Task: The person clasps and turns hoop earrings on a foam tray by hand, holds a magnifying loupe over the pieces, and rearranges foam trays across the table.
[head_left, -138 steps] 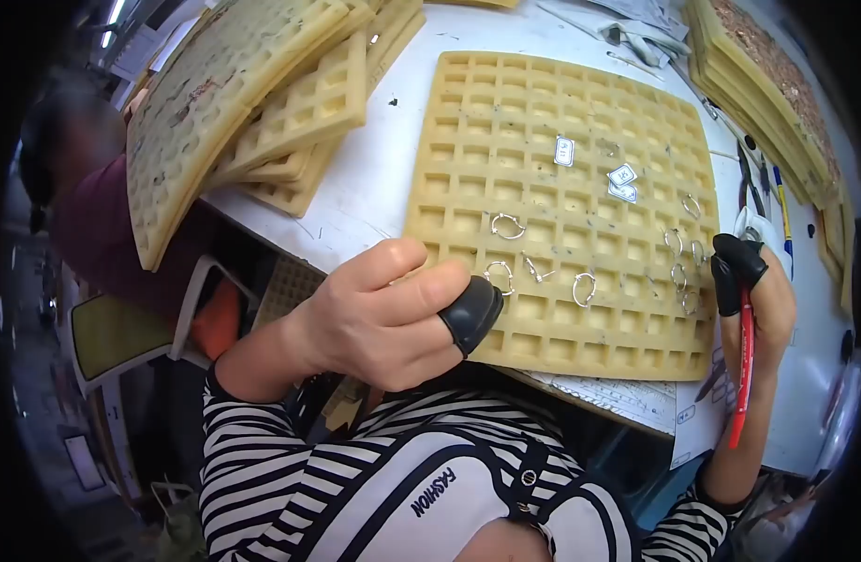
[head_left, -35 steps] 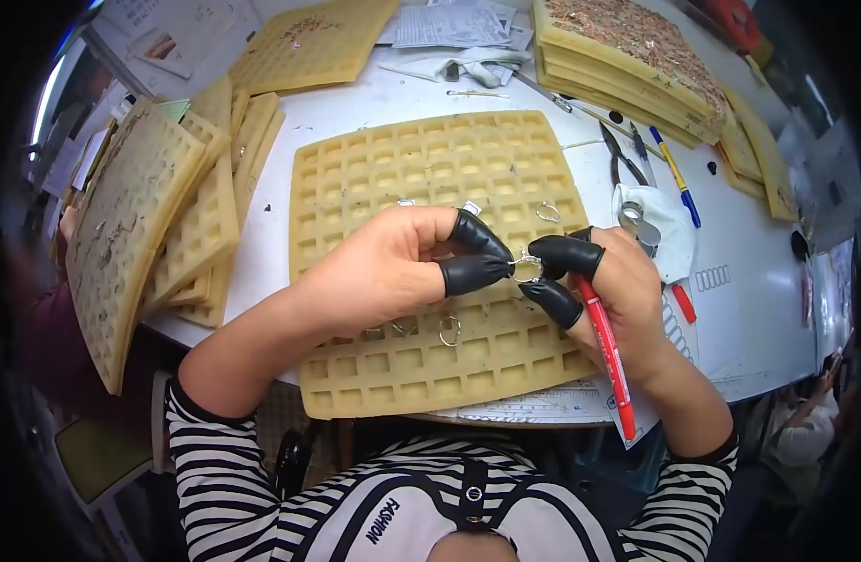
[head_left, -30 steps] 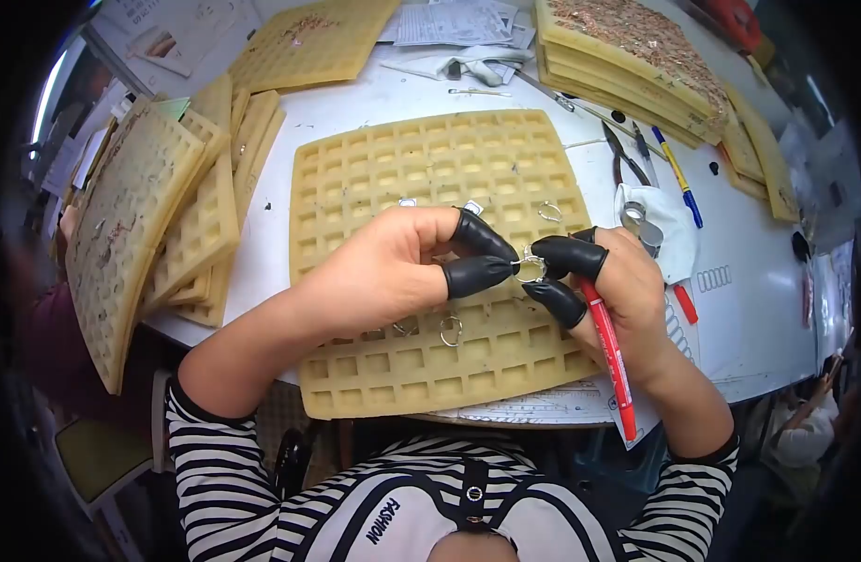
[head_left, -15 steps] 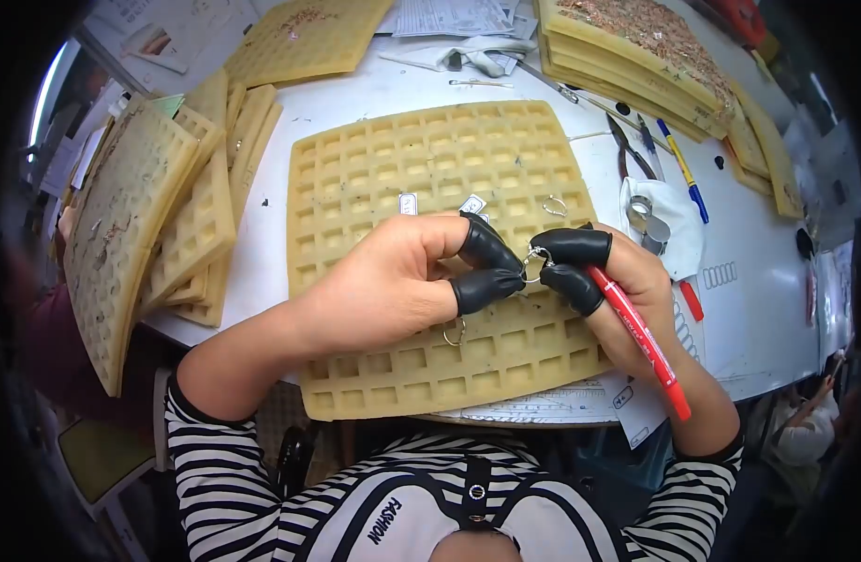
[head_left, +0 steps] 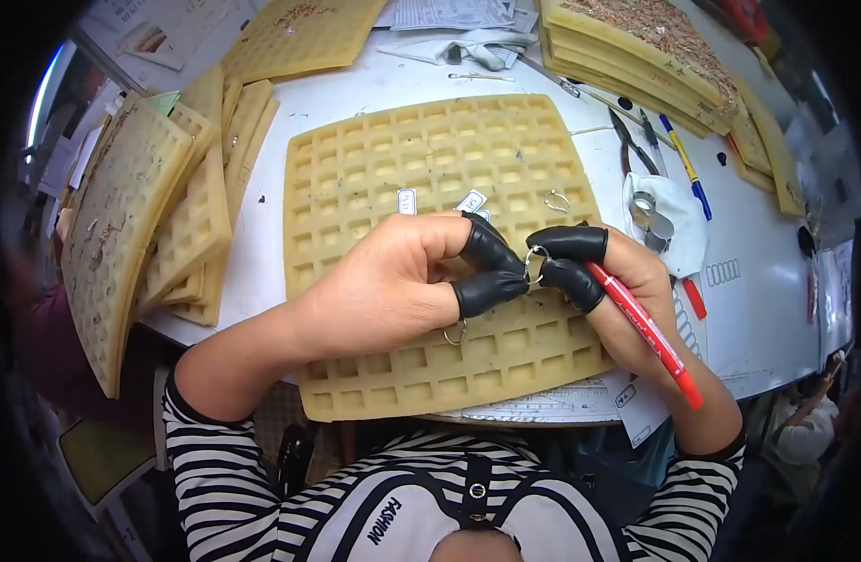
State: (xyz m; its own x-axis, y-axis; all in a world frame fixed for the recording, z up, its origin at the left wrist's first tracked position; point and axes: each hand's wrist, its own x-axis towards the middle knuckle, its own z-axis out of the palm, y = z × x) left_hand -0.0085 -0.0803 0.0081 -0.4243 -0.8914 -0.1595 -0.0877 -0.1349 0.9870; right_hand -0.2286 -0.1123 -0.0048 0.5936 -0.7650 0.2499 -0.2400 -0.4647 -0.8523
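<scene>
A silver ring [head_left: 536, 266] stands upright between black-capped fingertips, above the yellow grid tray [head_left: 355, 382]. My left hand [head_left: 383, 276] is closed, its thumb and forefinger pinching the ring's left side. On the other side, my right hand [head_left: 632, 281] is closed too, with thumb and forefinger at the ring. A red marker [head_left: 647, 330] lies across my right palm, tucked behind those fingers and pointing down toward the wrist. Another ring [head_left: 456, 332] rests in the tray below my left thumb, and a further one [head_left: 557, 200] sits above my right hand. Small white tags [head_left: 470, 201] lie beyond my left fingers.
Yellow trays [head_left: 191, 211] lean in a stack at left; more trays [head_left: 627, 70] are piled at far right, topped with reddish bits. Pliers [head_left: 629, 145], a blue-yellow pen [head_left: 685, 169], a white cloth [head_left: 683, 225] and a red cap [head_left: 694, 299] lie at right.
The ring has turned slightly between my fingertips. The red marker's lower end has swung a little to the right and up. Both hands otherwise stay in nearly the same place.
</scene>
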